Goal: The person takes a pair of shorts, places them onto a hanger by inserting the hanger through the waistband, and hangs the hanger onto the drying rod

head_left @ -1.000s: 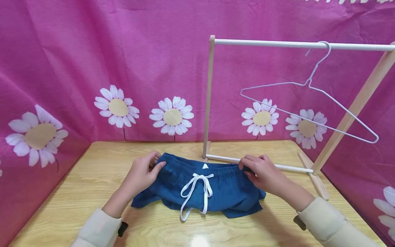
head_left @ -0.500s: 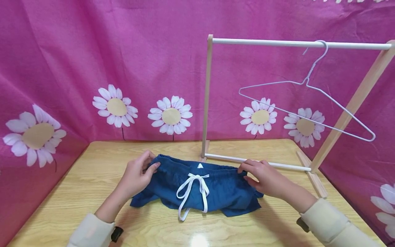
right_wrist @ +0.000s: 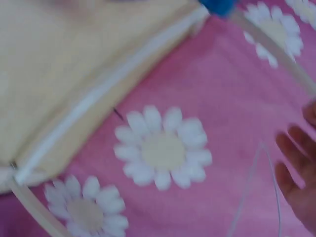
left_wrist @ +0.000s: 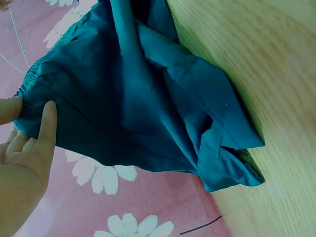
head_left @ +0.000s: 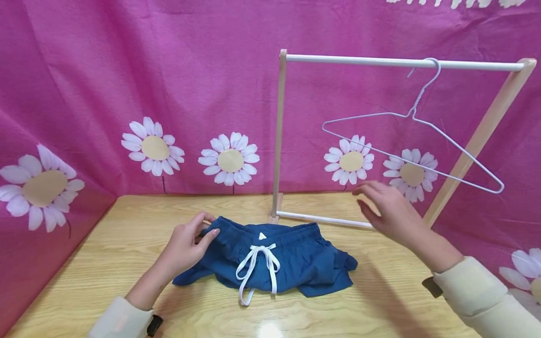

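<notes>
Dark blue shorts [head_left: 291,263] with a white drawstring bow [head_left: 262,251] lie bunched on the table, waistband toward the back. My left hand [head_left: 186,244] pinches the left end of the waistband between thumb and fingers; the left wrist view shows the cloth [left_wrist: 98,98] hanging from that grip. Off the shorts, my right hand [head_left: 393,211] is raised in the air with bent, parted fingers and nothing in them. It is below the white wire hanger [head_left: 397,155], apart from it. In the right wrist view the right hand [right_wrist: 301,168] appears blurred at the edge.
A rack with wooden posts [head_left: 279,136] and a white top rail [head_left: 359,60] stands at the back right, the hanger hooked on that rail. Its lower white bar [head_left: 325,218] runs just behind the shorts. A pink flowered cloth [head_left: 203,84] surrounds the wooden table [head_left: 139,216].
My right hand has let go of the waistband's right end and risen up and to the right. That end of the shorts has sagged inward. My left hand keeps its pinch.
</notes>
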Action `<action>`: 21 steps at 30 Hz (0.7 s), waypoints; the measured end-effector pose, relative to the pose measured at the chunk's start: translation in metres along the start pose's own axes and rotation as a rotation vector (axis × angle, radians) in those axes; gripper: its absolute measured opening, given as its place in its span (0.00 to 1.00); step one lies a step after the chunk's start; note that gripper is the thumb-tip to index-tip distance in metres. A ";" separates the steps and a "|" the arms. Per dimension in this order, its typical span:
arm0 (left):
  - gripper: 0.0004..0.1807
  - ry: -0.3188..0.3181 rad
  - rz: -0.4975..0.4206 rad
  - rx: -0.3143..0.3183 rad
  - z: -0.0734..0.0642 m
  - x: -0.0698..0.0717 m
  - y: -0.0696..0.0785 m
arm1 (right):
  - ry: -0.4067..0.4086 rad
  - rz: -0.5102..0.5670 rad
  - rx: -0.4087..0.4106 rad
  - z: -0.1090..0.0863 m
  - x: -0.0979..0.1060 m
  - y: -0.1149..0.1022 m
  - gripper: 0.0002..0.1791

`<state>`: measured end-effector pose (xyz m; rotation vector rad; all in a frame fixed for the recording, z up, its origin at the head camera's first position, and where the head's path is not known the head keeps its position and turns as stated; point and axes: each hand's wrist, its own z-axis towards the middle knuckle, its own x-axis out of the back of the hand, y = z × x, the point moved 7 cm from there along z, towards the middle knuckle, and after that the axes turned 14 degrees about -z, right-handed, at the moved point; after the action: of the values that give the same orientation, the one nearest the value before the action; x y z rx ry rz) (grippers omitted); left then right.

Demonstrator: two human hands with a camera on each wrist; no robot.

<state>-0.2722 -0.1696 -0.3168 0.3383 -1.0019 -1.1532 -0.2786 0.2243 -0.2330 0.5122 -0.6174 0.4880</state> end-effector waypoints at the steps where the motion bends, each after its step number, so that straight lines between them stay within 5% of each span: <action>1: 0.11 0.000 0.000 -0.001 0.000 0.000 0.000 | 0.050 -0.012 -0.051 0.005 0.010 0.011 0.17; 6: 0.16 -0.005 -0.009 0.040 0.001 -0.002 -0.002 | 0.310 -0.060 -0.352 0.025 0.063 0.069 0.17; 9: 0.20 -0.020 -0.012 0.087 0.001 -0.004 -0.004 | 0.346 -0.074 -0.506 0.035 0.082 0.100 0.21; 15: 0.16 -0.050 0.021 0.087 0.002 -0.006 -0.001 | 0.079 -0.039 -0.663 0.050 0.077 0.141 0.27; 21: 0.12 -0.057 0.029 0.057 0.003 -0.006 0.002 | -0.108 -0.037 -0.652 0.059 0.063 0.154 0.26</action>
<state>-0.2739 -0.1630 -0.3165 0.3367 -1.0873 -1.1152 -0.3456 0.3252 -0.1047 -0.0704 -0.8232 0.2017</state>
